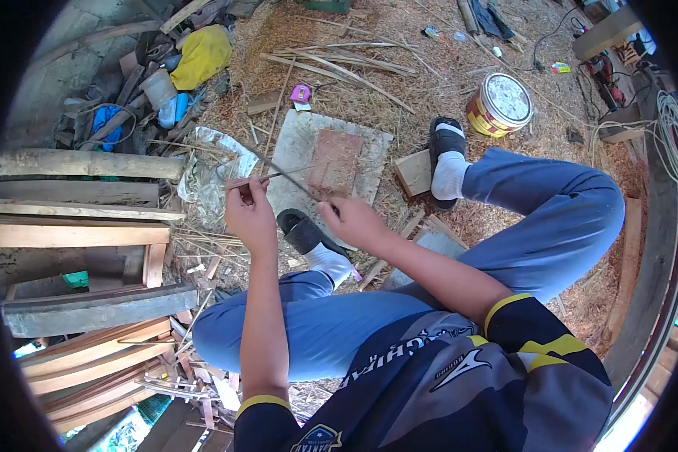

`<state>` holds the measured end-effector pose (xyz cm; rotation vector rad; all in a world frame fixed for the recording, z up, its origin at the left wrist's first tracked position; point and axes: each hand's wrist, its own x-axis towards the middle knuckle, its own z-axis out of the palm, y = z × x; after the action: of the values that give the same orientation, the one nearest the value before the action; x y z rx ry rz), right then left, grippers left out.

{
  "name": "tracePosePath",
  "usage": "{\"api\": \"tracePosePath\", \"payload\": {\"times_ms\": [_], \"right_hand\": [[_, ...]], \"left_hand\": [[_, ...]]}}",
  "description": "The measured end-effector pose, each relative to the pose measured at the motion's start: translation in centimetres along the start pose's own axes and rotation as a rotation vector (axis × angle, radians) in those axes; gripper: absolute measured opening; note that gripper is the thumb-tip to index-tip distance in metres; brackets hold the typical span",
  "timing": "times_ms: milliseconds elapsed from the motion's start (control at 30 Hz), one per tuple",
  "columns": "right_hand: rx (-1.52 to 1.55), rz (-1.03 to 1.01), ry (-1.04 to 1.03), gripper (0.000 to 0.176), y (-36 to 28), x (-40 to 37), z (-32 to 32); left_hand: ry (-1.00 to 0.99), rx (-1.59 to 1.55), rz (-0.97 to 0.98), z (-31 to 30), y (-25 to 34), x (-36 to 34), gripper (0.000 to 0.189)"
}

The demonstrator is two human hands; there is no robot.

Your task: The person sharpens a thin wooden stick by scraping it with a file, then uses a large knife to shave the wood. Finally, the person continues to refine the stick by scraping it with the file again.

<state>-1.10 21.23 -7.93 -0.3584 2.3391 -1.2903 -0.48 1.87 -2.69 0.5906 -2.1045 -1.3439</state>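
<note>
My left hand [250, 216] is closed, its thumb and fingers pinching a thin brown stick [280, 175] that points to the right. My right hand [355, 224] is wrapped round the near end of a long, narrow dark tool [285, 175]. The tool slants up and left and crosses the stick just beyond my left fingers. Whether it is a file or a blade I cannot make out. Beneath both hands lie a pale square slab [288, 143] and a reddish brick [334, 162] on top of it.
A paint bucket [499, 105] stands beyond my right foot, which rests by a wooden block [414, 173]. A pink tape measure [300, 93] sits past the slab. Wood strips [346, 64] litter the shavings-covered ground. Stacked timber [83, 235] lines the left; a beam [659, 248] runs along the right.
</note>
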Motion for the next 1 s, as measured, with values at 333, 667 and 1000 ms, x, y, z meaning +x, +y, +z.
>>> {"api": "tracePosePath", "payload": {"times_ms": [333, 667, 1000], "right_hand": [[0.013, -0.081, 0.031, 0.056, -0.7, -0.7, -0.2], [-0.061, 0.101, 0.011, 0.058, 3.0, 0.4, 0.6], [-0.094, 0.190, -0.047, 0.055, 3.8, 0.7, 0.3]], "left_hand": [[-0.001, 0.040, 0.012, -0.1, 0.0, -0.1, 0.015], [0.006, 0.022, 0.032, 0.1, -1.0, 0.1, 0.016], [0.028, -0.074, -0.049, -0.2, -0.8, 0.3, 0.015]]}}
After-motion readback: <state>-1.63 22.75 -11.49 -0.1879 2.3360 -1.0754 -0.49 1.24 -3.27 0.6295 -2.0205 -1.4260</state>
